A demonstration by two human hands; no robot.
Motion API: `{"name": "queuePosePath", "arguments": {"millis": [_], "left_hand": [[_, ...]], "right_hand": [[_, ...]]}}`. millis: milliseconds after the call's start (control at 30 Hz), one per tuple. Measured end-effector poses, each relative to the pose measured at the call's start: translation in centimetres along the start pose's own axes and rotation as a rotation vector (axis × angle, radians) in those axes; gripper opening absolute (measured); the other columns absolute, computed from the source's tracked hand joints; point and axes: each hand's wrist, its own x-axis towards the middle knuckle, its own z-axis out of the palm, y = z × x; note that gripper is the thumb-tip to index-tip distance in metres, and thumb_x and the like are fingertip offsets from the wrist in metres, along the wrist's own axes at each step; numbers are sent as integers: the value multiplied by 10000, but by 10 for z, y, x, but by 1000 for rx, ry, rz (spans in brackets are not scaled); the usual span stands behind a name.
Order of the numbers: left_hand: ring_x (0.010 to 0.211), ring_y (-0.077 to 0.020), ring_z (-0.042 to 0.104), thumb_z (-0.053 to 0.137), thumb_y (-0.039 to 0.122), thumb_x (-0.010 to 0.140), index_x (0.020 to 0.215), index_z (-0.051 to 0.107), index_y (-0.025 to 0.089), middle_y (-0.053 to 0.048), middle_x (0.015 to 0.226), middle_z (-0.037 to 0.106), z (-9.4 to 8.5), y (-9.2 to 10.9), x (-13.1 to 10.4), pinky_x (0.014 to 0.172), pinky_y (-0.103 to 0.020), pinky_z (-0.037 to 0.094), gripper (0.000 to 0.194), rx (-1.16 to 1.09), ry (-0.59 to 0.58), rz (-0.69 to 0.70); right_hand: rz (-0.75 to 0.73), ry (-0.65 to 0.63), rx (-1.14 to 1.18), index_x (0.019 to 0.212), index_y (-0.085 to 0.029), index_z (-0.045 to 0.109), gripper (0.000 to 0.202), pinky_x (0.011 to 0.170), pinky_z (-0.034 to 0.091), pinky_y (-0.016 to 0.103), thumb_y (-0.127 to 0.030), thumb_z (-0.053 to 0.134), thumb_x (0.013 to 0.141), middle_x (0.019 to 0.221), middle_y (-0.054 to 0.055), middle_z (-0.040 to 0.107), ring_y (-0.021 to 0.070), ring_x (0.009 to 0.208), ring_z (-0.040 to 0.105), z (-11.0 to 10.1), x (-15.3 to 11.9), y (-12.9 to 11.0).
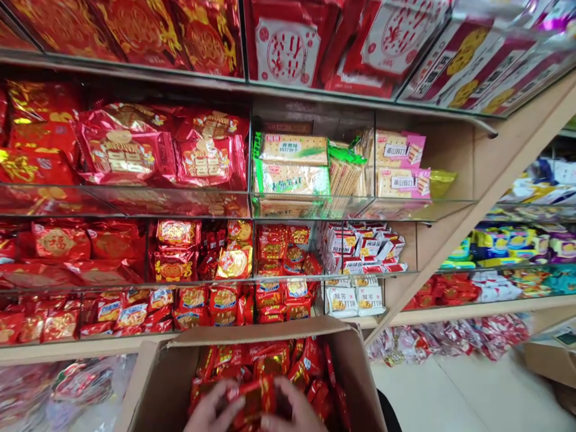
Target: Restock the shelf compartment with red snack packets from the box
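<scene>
An open cardboard box (162, 372) sits at the bottom of the view, its flaps folded outward, and it is filled with small red and gold snack packets (279, 360) heaped loosely against one another. Both hands are down inside the box on top of this heap. The left hand (211, 411) and the right hand (294, 411) meet around one red packet (252, 399), which lies between them in the near part of the box; the fingers (225, 396) of each hand curl onto its edges, gripping it from either side. The hands are blurred, so how tightly they press cannot be told. Beyond the box stand glass shelves (135, 207) split into compartments. The compartments just above the box hold more small red packets in rows, and one to the right of them holds white packets (355, 297). Higher up, one compartment holds stacked cracker packs (292, 165) in green wrappers, with pink-labelled cracker packs (398, 165) beside them. Large red bags (126, 150) fill the compartments on the left.
</scene>
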Motion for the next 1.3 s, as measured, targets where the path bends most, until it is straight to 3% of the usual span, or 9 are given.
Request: {"name": "queuePosePath", "arguments": {"millis": [67, 200, 367, 533, 800, 1033, 1133, 1300], "left_hand": [[651, -151, 591, 716, 387, 558, 740, 600, 180, 21, 631, 641, 11, 16, 3, 650, -258, 466, 299, -217, 47, -49], [663, -135, 598, 625, 403, 669, 829, 535, 185, 19, 696, 630, 38, 37, 10, 667, -279, 481, 285, -392, 149, -83], [622, -112, 540, 599, 449, 676, 734, 525, 204, 45, 655, 580, 59, 40, 9, 612, -231, 460, 263, -490, 327, -8], [626, -83, 488, 611, 421, 681, 698, 549, 194, 52, 645, 535, 60, 36, 1, 584, -170, 429, 236, -510, 384, 6], [492, -75, 519, 691, 437, 582, 710, 551, 208, 71, 558, 588, 59, 48, -7, 489, -181, 443, 298, -715, 387, -115], [496, -70, 495, 702, 450, 559, 699, 571, 199, 71, 528, 589, 57, 45, -6, 473, -157, 443, 316, -602, 372, -86], [494, -86, 503, 681, 492, 561, 701, 570, 205, 66, 515, 584, 53, 49, -5, 468, -178, 454, 338, -530, 365, -59], [487, -94, 496, 630, 538, 589, 639, 571, 208, 58, 515, 568, 43, 71, -6, 454, -178, 441, 339, -332, 387, 100]], "right_hand": [[-16, 140, 79, 857, -205, 542, 297, 727, 433, 275, -481, 527, 747, 829, 11, 621, 173, 822, 578, 1, 9, 0], [-39, 470, -71, 657, -204, 423, 321, 586, 378, 238, -472, 379, 829, 615, -30, 458, 120, 602, 455, 1, 21, -10], [-42, 588, -148, 676, -206, 409, 322, 588, 364, 241, -472, 334, 841, 632, -22, 482, 126, 606, 456, 2, 20, -21], [-89, 616, -254, 685, -218, 373, 298, 545, 330, 240, -445, 299, 864, 609, -29, 459, 126, 566, 444, 6, 14, -21], [-177, 602, -283, 833, -219, 408, 230, 541, 371, 246, -378, 254, 895, 677, 8, 547, 143, 591, 523, 17, 2, -12], [-154, 695, -123, 846, -217, 425, 256, 556, 416, 262, -407, 259, 891, 688, 22, 550, 150, 610, 531, 19, -4, -13], [-152, 607, 12, 906, -216, 426, 245, 612, 448, 276, -433, 318, 870, 734, 26, 580, 154, 660, 558, 18, -6, -22], [-204, 307, 181, 1049, -222, 437, 380, 777, 458, 303, -374, 577, 730, 986, 47, 612, 178, 882, 580, 9, -11, -55]]}}
